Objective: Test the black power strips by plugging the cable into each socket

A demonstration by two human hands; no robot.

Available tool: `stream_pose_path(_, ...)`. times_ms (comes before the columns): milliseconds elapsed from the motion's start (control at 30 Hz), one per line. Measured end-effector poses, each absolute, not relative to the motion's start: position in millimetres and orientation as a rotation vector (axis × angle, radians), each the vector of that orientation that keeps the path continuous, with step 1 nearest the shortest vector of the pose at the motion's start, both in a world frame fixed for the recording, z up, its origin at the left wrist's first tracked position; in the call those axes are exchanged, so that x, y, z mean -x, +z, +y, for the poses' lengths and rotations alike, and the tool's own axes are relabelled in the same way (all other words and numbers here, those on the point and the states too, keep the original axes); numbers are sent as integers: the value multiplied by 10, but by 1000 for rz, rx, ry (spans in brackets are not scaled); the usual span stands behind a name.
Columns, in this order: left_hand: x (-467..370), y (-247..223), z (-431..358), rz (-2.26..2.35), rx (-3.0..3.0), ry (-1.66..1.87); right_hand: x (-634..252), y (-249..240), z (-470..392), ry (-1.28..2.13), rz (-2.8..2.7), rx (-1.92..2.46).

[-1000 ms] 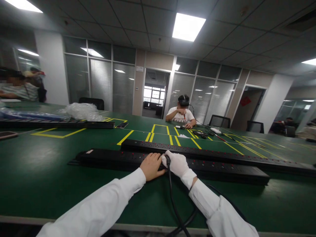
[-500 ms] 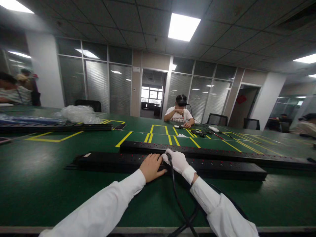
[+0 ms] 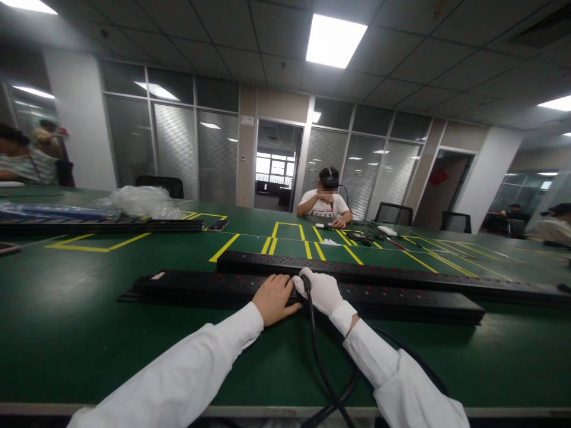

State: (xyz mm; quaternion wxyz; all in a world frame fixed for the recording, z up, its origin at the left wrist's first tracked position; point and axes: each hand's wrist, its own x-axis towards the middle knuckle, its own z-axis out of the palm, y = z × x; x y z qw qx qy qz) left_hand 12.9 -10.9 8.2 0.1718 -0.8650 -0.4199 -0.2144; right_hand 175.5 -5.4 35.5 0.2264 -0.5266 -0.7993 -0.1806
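A long black power strip with red-marked sockets lies across the table in front of me. My left hand, bare, is laid over its middle, fingers across the top and thumb along the front side, gripping it. Close beside it, my right hand in a white glove is closed round a black plug above the same strip. From that plug a thick black cable hangs down toward me and crosses itself near the table edge. My hand hides the plug's front end, so I cannot tell whether it sits in a socket.
Behind lies a second, longer black power strip. Yellow tape lines mark the green table. Clear plastic wrap and dark rails are at the left. Across the table sits a person wearing a headset, near cables and small devices.
Both hands keep their places on the strip and the plug. Only the camera view has shifted slightly.
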Motion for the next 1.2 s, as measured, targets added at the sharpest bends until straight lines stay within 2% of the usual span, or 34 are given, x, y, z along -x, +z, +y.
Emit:
stream_pose_path(233, -129, 109, -133, -1187, 2448, -612, -1772, 371, -26, -443, -2235, 1447)
stream_pose_path(533, -132, 77, -105, -1194, 2454, -608, -1815, 489, 34, -161, -2299, 1453)
stream_pose_path(867, -119, 89, -117, -1176, 2453, -607, -1772, 374, -38, -466, -2220, 1470)
stream_pose_path(1200, -116, 88, -112, -1183, 2461, -599, -1761, 380, -67, -465, -2218, 1485)
